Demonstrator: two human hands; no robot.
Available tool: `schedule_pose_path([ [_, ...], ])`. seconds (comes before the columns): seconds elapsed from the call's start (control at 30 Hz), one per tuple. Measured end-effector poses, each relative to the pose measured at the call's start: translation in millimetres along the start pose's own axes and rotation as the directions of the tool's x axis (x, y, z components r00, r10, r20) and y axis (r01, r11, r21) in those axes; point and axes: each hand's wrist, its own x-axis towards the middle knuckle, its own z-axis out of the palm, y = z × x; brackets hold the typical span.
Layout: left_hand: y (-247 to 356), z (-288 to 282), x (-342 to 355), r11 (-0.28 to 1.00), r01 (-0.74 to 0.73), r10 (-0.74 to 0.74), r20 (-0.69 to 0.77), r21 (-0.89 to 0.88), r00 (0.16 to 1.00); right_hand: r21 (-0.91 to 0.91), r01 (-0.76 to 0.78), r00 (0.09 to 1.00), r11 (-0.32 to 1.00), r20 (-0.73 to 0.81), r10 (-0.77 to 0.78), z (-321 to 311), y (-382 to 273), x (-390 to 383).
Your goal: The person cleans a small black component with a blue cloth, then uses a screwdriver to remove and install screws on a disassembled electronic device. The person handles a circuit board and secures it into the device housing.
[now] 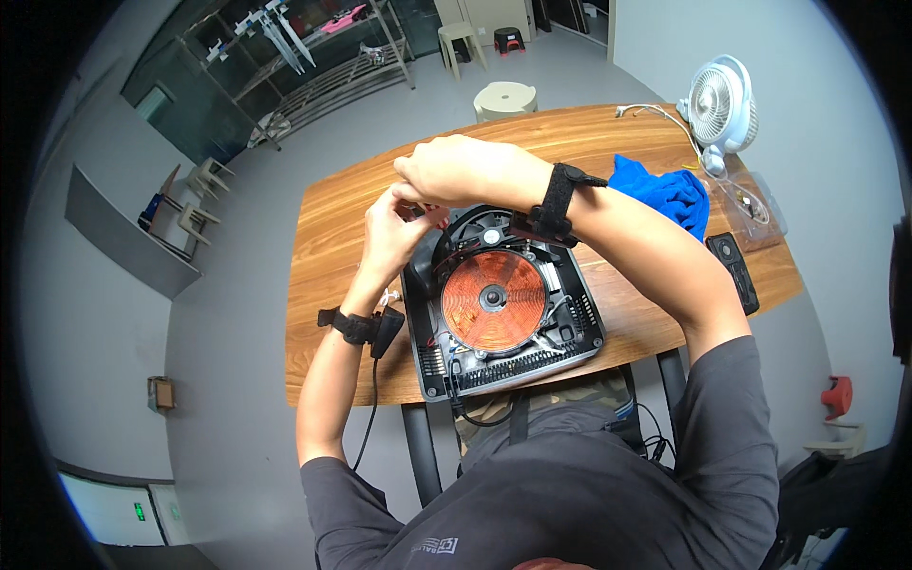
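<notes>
An opened induction cooker (587, 347) sits near the front edge of the table, its round copper coil (470, 313) facing up. A black cooling fan (490, 236) shows beyond the coil, partly covered by my right wrist. My left hand (389, 233) is closed in a pinch above the cooker's far left corner. Reaching across from the right, my right hand (451, 169) has its fingers curled closed against the left fingertips. Something small and red (441, 217) shows beside my left fingers. What either hand grips is hidden.
On the wooden table (332, 228), a blue cloth (665, 195) lies right of my right forearm. A light-blue desk fan (719, 104) stands at the far right corner. Nearby are a clear plastic tray (755, 228) and a black case (731, 271). A stool (505, 98) stands beyond the table.
</notes>
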Motion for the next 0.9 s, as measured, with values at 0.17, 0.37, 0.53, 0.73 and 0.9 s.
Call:
schedule_pose_path([
  [0.17, 3, -3, 0, 1.0, -0.007, 0.008, 0.068, -0.02, 0.998, -0.085, 0.033, 0.994, 0.996, 0.111, -0.023, -9, -3, -4],
  [0.37, -6, -4, 2, 1.0, 0.014, -0.016, 0.082, 0.023, 0.997, 0.006, 0.071, 0.987, 0.997, 0.143, -0.071, -4, 3, -1],
  [0.53, -4, -6, 3, 0.998, 0.062, -0.064, 0.073, 0.025, 0.995, -0.032, -0.033, 0.995, 0.999, 0.093, 0.035, -2, -14, 3],
  [0.73, 6, -8, 4, 0.996, 0.051, -0.058, 0.114, 0.069, 0.992, -0.034, -0.108, 0.976, 0.994, 0.188, 0.112, -10, -19, -3],
  [0.9, -14, -11, 2, 0.979, 0.097, -0.063, 0.185, -0.179, 0.981, -0.004, 0.058, 0.979, 0.998, 0.196, -0.056, -2, -12, 2],
])
